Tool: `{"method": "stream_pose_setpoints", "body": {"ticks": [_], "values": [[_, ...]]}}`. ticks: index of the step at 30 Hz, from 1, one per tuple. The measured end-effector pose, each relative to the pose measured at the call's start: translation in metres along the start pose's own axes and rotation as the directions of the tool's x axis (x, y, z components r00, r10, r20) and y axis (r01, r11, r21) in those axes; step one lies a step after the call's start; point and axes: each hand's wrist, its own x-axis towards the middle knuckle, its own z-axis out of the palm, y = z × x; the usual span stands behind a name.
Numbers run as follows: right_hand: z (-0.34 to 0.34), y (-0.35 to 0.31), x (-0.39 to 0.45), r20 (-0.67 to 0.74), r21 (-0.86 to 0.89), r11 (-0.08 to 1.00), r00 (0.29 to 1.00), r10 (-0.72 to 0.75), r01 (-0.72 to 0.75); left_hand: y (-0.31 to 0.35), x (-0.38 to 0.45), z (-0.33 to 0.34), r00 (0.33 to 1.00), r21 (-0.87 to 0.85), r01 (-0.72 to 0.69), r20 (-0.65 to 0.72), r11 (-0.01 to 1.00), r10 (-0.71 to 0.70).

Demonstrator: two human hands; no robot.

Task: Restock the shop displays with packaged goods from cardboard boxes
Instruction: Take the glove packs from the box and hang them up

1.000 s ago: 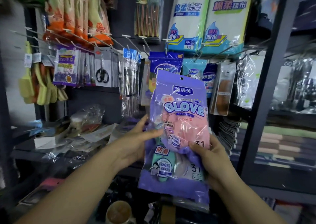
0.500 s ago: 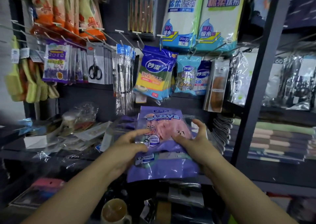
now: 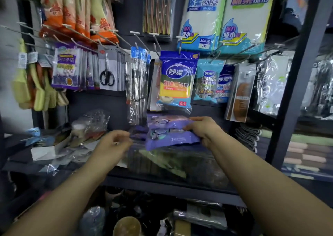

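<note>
Purple glove packets [image 3: 169,135] lie nearly flat above the dark shelf [image 3: 162,183], just under the hanging blue sponge pack [image 3: 177,79]. My right hand [image 3: 205,129] grips their right edge, thumb on top. My left hand [image 3: 113,144] hovers at the packets' left side with its fingers curled and blurred; whether it touches them is unclear.
Peg hooks above carry scissors cards [image 3: 107,68], purple sachets [image 3: 66,68], cloth packs [image 3: 225,16] and orange packets [image 3: 77,10]. Loose plastic bags [image 3: 86,127] clutter the shelf's left. A dark upright post [image 3: 295,73] stands to the right, with folded cloths [image 3: 306,151] beyond it.
The glove packets went from upright in front of me to lying flat and low by the shelf. My left hand has slid off toward their left edge.
</note>
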Motion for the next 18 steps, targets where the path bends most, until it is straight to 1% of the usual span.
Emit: {"method": "stream_pose_setpoints", "body": {"ticks": [2,3,6,9,10,12,14,15,16,17,18], "values": [[0.016,0.004,0.019,-0.044,-0.012,0.999,0.999,0.03,-0.031,-0.011,0.002,-0.007,1.0,-0.023,0.013,-0.026,1.0,-0.014],[0.023,0.005,0.027,-0.056,-0.049,0.998,0.998,0.038,-0.041,-0.014,0.002,-0.01,0.999,-0.03,0.019,-0.03,0.999,-0.02],[0.033,0.015,0.047,-0.025,-0.199,0.979,0.999,0.036,-0.04,-0.018,0.0,-0.018,1.0,-0.02,0.024,-0.001,1.0,-0.024],[0.031,0.025,0.051,-0.009,-0.384,0.923,0.999,0.037,-0.038,-0.021,-0.002,-0.024,1.0,0.005,0.016,0.007,1.0,-0.016],[0.03,0.028,0.051,-0.002,-0.405,0.914,1.0,0.022,-0.02,-0.022,-0.002,-0.025,1.0,0.0,0.013,0.007,1.0,-0.013],[0.025,0.031,0.048,0.059,-0.34,0.939,0.998,-0.029,0.048,-0.023,-0.003,-0.026,1.0,-0.012,0.017,0.003,1.0,-0.017],[0.019,0.029,0.04,0.167,-0.275,0.955,0.984,-0.069,0.113,-0.023,-0.003,-0.028,1.0,-0.016,0.023,0.016,1.0,-0.023],[0.015,0.028,0.036,0.216,-0.297,0.945,0.974,-0.073,0.137,-0.023,-0.004,-0.029,0.999,-0.013,0.023,0.029,1.0,-0.023],[0.01,0.026,0.033,0.25,-0.366,0.915,0.965,-0.077,0.168,-0.023,-0.004,-0.029,0.999,-0.011,0.022,0.039,1.0,-0.022],[0.006,0.023,0.029,0.286,-0.462,0.861,0.955,-0.081,0.211,-0.023,-0.005,-0.03,0.999,-0.009,0.019,0.048,1.0,-0.019],[0.003,0.02,0.025,0.328,-0.563,0.781,0.941,-0.089,0.27,-0.023,-0.006,-0.03,0.998,-0.008,0.015,0.055,1.0,-0.014]]}}
